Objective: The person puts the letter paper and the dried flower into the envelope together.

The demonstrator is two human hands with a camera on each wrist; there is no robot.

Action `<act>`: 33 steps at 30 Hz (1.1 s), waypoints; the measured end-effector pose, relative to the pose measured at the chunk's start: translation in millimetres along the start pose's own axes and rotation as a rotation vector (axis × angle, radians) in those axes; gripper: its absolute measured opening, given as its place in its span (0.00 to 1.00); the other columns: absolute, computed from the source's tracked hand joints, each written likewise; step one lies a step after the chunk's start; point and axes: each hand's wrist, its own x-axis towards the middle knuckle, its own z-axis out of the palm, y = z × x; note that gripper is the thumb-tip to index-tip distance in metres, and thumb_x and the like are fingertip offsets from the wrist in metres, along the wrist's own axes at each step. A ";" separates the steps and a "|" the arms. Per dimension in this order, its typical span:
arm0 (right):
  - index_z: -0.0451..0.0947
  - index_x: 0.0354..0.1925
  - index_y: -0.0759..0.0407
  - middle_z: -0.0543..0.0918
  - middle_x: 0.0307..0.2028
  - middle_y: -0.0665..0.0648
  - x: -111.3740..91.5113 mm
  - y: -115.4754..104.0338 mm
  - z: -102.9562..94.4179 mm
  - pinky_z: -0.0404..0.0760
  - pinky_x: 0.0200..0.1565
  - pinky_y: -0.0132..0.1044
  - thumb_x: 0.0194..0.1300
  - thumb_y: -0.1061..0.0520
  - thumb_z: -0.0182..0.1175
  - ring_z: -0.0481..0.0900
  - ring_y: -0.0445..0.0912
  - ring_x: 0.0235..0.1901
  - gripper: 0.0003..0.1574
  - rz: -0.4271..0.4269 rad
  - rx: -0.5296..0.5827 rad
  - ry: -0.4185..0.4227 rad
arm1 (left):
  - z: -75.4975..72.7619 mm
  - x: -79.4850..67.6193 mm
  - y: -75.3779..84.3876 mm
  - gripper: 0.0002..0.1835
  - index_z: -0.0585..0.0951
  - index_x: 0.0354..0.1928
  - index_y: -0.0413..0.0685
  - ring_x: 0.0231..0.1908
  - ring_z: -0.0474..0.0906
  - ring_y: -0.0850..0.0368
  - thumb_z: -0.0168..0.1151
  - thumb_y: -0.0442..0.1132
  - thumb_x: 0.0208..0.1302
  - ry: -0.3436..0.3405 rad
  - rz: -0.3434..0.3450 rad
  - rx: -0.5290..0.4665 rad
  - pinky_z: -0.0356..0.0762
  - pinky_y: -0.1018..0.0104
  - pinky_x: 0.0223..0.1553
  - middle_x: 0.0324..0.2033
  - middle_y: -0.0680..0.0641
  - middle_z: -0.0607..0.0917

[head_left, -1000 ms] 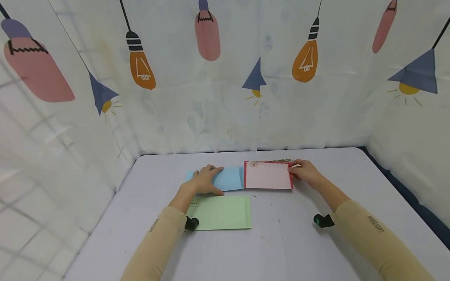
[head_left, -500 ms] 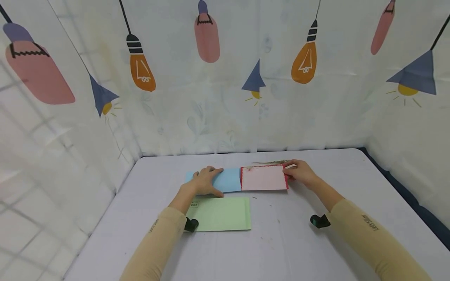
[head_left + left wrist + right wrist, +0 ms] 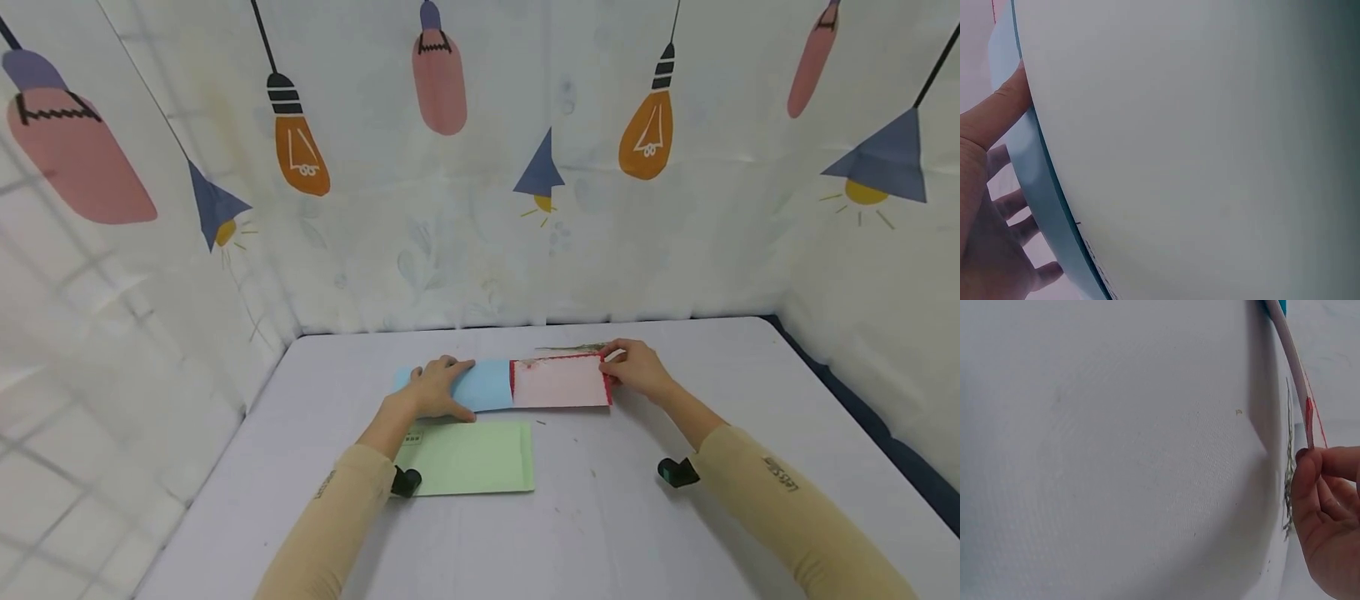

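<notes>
A light-blue envelope [image 3: 489, 385] lies at the middle of the table, its open end facing right. My left hand [image 3: 431, 390] holds it across its width, thumb at the near edge and fingers at the far edge, as the left wrist view also shows. Right of it is a pale pink card [image 3: 558, 383] with a red scalloped border. Its left end meets the envelope's mouth; how much is inside, I cannot tell. My right hand [image 3: 636, 371] pinches the card's right end, and in the right wrist view thumb and finger meet on its red edge [image 3: 1309, 415].
Nearer me lies a light-green envelope [image 3: 468, 458], partly under the left wrist. A thin dried sprig [image 3: 570, 347] rests just behind the card. Small crumbs are scattered on the white table [image 3: 600, 533]. A printed curtain [image 3: 480, 250] hangs behind.
My right hand has drawn the pink card leftward and slightly nearer, against the blue envelope's mouth, and more of the sprig behind it shows. The left hand has stayed in place.
</notes>
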 end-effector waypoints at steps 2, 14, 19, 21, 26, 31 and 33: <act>0.78 0.56 0.69 0.88 0.37 0.60 -0.3 -0.4 1.2 0.83 0.37 0.38 0.71 0.61 0.63 0.84 0.46 0.30 0.18 -0.002 -0.010 -0.005 | 1.1 0.3 -0.6 0.56 0.61 0.80 0.57 0.71 0.59 0.40 0.78 0.63 0.53 0.007 0.005 0.004 0.49 0.30 0.68 0.72 0.40 0.64; 0.77 0.56 0.68 0.87 0.36 0.59 8.9 -5.5 20.4 0.83 0.35 0.36 0.71 0.60 0.63 0.83 0.46 0.30 0.19 -0.010 -0.038 -0.025 | -0.4 1.9 0.8 0.57 0.60 0.81 0.58 0.73 0.58 0.40 0.77 0.63 0.53 -0.005 -0.006 0.005 0.49 0.30 0.69 0.73 0.40 0.63; 0.76 0.58 0.68 0.87 0.39 0.61 7.2 -7.4 28.9 0.85 0.37 0.37 0.70 0.61 0.64 0.85 0.47 0.31 0.21 -0.026 -0.001 -0.051 | -0.5 0.0 2.4 0.57 0.60 0.81 0.57 0.72 0.58 0.40 0.78 0.63 0.53 0.004 -0.008 -0.006 0.49 0.29 0.68 0.73 0.41 0.64; 0.75 0.59 0.68 0.87 0.41 0.61 5.8 -8.9 30.9 0.85 0.38 0.37 0.69 0.62 0.64 0.85 0.48 0.32 0.22 -0.037 0.009 -0.062 | -1.2 -1.5 2.6 0.57 0.60 0.81 0.56 0.72 0.59 0.39 0.78 0.62 0.53 0.010 -0.006 -0.006 0.49 0.29 0.68 0.72 0.41 0.64; 0.74 0.60 0.67 0.85 0.43 0.63 3.8 -13.0 33.3 0.85 0.40 0.38 0.69 0.62 0.65 0.85 0.49 0.35 0.24 -0.035 0.032 -0.073 | -0.7 -2.2 2.4 0.57 0.61 0.80 0.55 0.72 0.59 0.39 0.79 0.62 0.53 0.017 0.002 -0.006 0.49 0.28 0.68 0.72 0.40 0.64; 0.74 0.61 0.67 0.83 0.43 0.62 3.0 -15.9 35.7 0.85 0.39 0.38 0.69 0.62 0.66 0.84 0.49 0.35 0.25 -0.035 0.055 -0.076 | 2.4 0.2 -0.1 0.57 0.61 0.80 0.57 0.72 0.58 0.40 0.79 0.62 0.52 0.012 -0.004 -0.004 0.49 0.29 0.68 0.72 0.41 0.64; 0.74 0.61 0.67 0.82 0.44 0.62 2.8 -17.0 37.0 0.85 0.39 0.38 0.68 0.62 0.66 0.84 0.49 0.35 0.25 -0.038 0.068 -0.080 | 3.2 1.3 -0.6 0.57 0.60 0.81 0.58 0.73 0.58 0.40 0.79 0.62 0.52 0.010 -0.006 -0.005 0.48 0.30 0.69 0.73 0.42 0.64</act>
